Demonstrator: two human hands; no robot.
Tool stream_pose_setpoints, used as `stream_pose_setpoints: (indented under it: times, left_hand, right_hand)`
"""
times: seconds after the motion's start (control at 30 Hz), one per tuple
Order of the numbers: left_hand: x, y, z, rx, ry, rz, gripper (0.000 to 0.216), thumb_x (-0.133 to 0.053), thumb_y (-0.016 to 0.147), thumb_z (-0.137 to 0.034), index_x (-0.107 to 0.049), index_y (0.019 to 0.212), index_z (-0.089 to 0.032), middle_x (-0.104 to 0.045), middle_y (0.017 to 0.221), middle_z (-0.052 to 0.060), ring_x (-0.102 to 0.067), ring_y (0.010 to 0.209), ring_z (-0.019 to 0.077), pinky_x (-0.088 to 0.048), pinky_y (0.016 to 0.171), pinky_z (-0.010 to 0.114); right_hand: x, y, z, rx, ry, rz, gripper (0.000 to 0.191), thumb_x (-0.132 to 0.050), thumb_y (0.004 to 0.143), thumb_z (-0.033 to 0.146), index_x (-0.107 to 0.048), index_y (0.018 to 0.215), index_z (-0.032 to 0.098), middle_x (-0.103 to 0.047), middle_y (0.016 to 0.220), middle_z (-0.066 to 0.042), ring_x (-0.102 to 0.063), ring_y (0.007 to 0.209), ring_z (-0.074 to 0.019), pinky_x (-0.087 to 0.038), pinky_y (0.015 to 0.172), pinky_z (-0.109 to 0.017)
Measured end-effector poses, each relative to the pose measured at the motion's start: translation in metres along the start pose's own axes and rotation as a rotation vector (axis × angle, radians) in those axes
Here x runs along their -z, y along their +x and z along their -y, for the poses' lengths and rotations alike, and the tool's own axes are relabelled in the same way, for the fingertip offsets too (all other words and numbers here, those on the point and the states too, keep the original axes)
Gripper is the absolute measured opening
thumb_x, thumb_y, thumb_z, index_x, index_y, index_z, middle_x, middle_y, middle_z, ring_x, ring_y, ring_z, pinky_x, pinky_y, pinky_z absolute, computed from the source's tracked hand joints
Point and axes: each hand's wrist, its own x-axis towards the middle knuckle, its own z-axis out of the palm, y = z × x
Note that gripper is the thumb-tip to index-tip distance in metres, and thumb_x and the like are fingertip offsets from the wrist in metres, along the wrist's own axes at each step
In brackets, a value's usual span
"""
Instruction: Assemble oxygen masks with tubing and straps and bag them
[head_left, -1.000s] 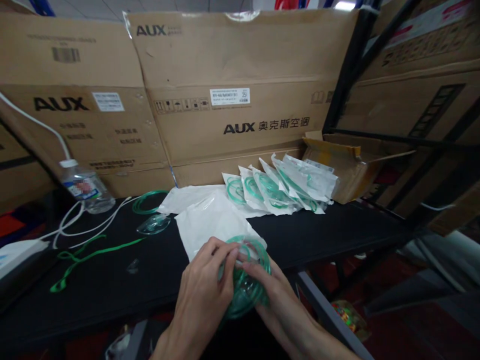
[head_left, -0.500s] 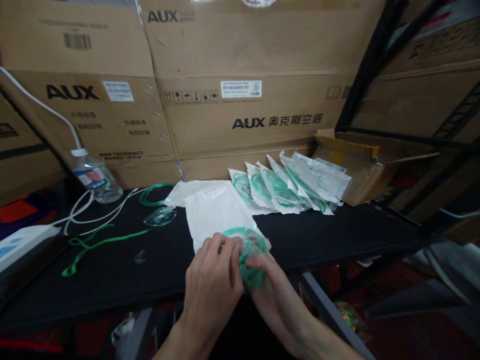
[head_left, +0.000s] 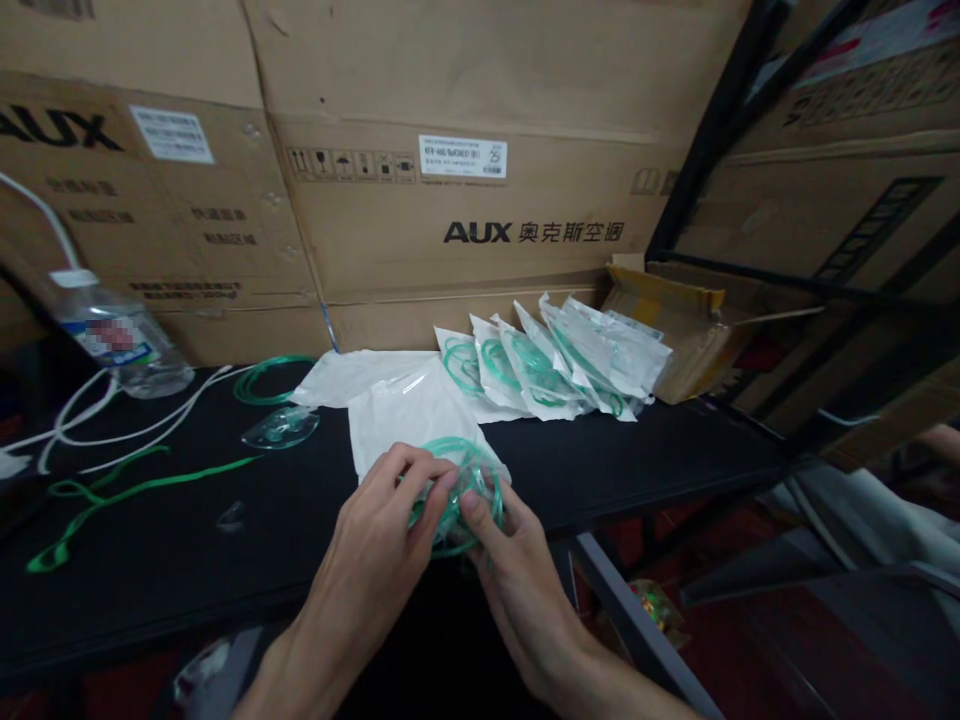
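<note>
Both my hands hold a coil of green tubing with a clear mask [head_left: 459, 482] just above the front edge of the black table [head_left: 225, 560]. My left hand [head_left: 379, 540] wraps its fingers over the coil's left side. My right hand [head_left: 510, 560] pinches it from below and the right. Right behind the coil lies an empty white pouch [head_left: 405, 415], with a second one [head_left: 352, 375] under it. Farther back, several sealed pouches with green tubing [head_left: 555, 365] lean in a row.
A loose clear mask [head_left: 281, 427], a green tubing coil [head_left: 266, 378] and a green strap [head_left: 127, 492] lie at left. A water bottle [head_left: 112, 335] and white cable [head_left: 127, 425] sit far left. Cardboard boxes [head_left: 465, 200] wall the back; an open carton [head_left: 675, 325] and black shelving [head_left: 750, 200] stand right.
The view has shifted to the right and slightly down. My hands have bunched the coil smaller and moved it a little toward the white pouch, still gripping it.
</note>
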Motion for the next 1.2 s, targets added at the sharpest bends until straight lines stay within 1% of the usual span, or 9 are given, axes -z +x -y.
stream_pose_setpoints:
  times: [0.07, 0.17, 0.3, 0.43, 0.53, 0.7, 0.77, 0.97, 1.2]
  left_hand:
    - [0.001, 0.004, -0.002, 0.056, 0.007, 0.018, 0.009, -0.054, 0.100, -0.024, -0.064, 0.100, -0.023, -0.064, 0.095, 0.000, -0.066, 0.087, 0.0170, -0.051, 0.078, 0.029]
    - [0.003, 0.011, -0.001, 0.116, -0.001, 0.095, 0.012, -0.059, 0.098, -0.026, -0.067, 0.107, -0.026, -0.065, 0.095, -0.001, -0.067, 0.082, 0.0152, -0.052, 0.072, 0.027]
    - [0.005, 0.013, 0.004, 0.058, 0.010, 0.128, 0.016, -0.057, 0.099, -0.021, -0.071, 0.105, -0.027, -0.064, 0.099, -0.001, -0.067, 0.083, 0.0130, -0.052, 0.071, 0.023]
    - [0.002, 0.008, 0.004, -0.025, 0.056, 0.019, 0.017, -0.055, 0.100, -0.021, -0.071, 0.104, -0.024, -0.062, 0.102, 0.002, -0.065, 0.086, 0.0146, -0.054, 0.074, 0.026]
    - [-0.002, 0.002, -0.002, -0.091, 0.008, -0.057, 0.016, -0.055, 0.100, -0.021, -0.072, 0.101, -0.021, -0.063, 0.097, 0.004, -0.064, 0.090, 0.0166, -0.055, 0.077, 0.028]
    - [-0.011, -0.011, -0.010, -0.102, -0.014, -0.004, 0.018, -0.054, 0.100, -0.020, -0.070, 0.107, -0.024, -0.064, 0.098, 0.003, -0.062, 0.089, 0.0183, -0.055, 0.078, 0.032]
    - [-0.012, -0.013, -0.009, -0.071, -0.009, -0.003, 0.019, -0.052, 0.101, -0.020, -0.069, 0.108, -0.025, -0.063, 0.099, 0.004, -0.061, 0.089, 0.0181, -0.056, 0.078, 0.032]
    - [-0.006, -0.017, -0.013, -0.017, 0.018, 0.016, 0.017, -0.051, 0.102, -0.019, -0.065, 0.112, -0.023, -0.064, 0.101, 0.003, -0.063, 0.090, 0.0173, -0.056, 0.080, 0.031]
    - [-0.002, -0.029, -0.025, -0.097, -0.035, 0.040, 0.024, -0.048, 0.102, -0.014, -0.063, 0.118, -0.023, -0.064, 0.103, 0.005, -0.063, 0.092, 0.0164, -0.056, 0.081, 0.029]
  right_hand:
    - [-0.002, -0.001, -0.002, -0.033, 0.008, 0.005, 0.039, -0.071, 0.091, 0.037, -0.065, 0.126, 0.022, -0.068, 0.129, -0.006, -0.061, 0.120, -0.0232, -0.040, 0.112, -0.041]
    - [-0.005, -0.005, -0.002, -0.154, 0.077, 0.109, 0.046, -0.069, 0.093, 0.033, -0.057, 0.137, 0.027, -0.064, 0.136, -0.004, -0.059, 0.123, -0.0230, -0.039, 0.112, -0.043]
    - [-0.007, -0.009, 0.001, -0.199, 0.051, 0.200, 0.059, -0.073, 0.085, 0.016, -0.054, 0.140, 0.029, -0.064, 0.137, -0.003, -0.056, 0.128, -0.0224, -0.037, 0.114, -0.042]
    - [-0.007, -0.008, 0.001, -0.173, -0.048, 0.163, 0.047, -0.074, 0.089, 0.025, -0.060, 0.134, 0.027, -0.064, 0.136, -0.003, -0.052, 0.133, -0.0226, -0.032, 0.117, -0.041]
    - [-0.005, -0.007, -0.005, -0.153, -0.099, 0.121, 0.038, -0.074, 0.088, 0.034, -0.067, 0.124, 0.024, -0.068, 0.128, -0.005, -0.057, 0.126, -0.0236, -0.038, 0.112, -0.040]
    - [-0.006, -0.005, -0.016, -0.109, -0.141, -0.112, 0.034, -0.077, 0.083, 0.043, -0.072, 0.105, 0.018, -0.073, 0.106, -0.007, -0.064, 0.109, -0.0246, -0.048, 0.098, -0.037]
    - [-0.009, -0.006, -0.017, -0.131, -0.102, -0.116, 0.034, -0.077, 0.082, 0.044, -0.072, 0.104, 0.018, -0.073, 0.105, -0.007, -0.064, 0.110, -0.0253, -0.048, 0.098, -0.038]
    - [-0.011, -0.009, -0.016, -0.104, -0.021, -0.011, 0.046, -0.086, 0.074, 0.039, -0.068, 0.113, 0.022, -0.070, 0.122, -0.007, -0.061, 0.119, -0.0254, -0.041, 0.110, -0.040]
    - [-0.016, -0.009, -0.018, -0.065, -0.007, -0.114, 0.024, -0.080, 0.078, 0.037, -0.071, 0.095, 0.023, -0.074, 0.109, -0.006, -0.064, 0.114, -0.0263, -0.049, 0.101, -0.038]
